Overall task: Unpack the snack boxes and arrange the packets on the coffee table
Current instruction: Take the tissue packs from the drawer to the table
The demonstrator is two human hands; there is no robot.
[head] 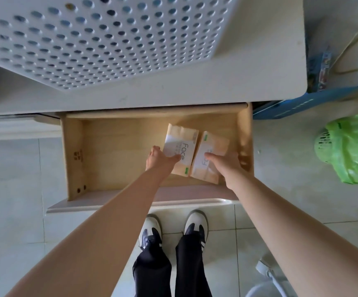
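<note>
Two tan packets with white labels reading "Face" lie side by side in an open wooden drawer under the pale table top. My left hand grips the near left edge of the left packet, thumb on its label. My right hand holds the right packet, thumb on top and fingers curled round its right side. The packets touch each other. Whether they rest on the drawer floor or are lifted I cannot tell.
A white perforated basket sits on the table top above the drawer. A blue crate and a green bin with a green bag stand on the tiled floor at right. My shoes are in front of the drawer.
</note>
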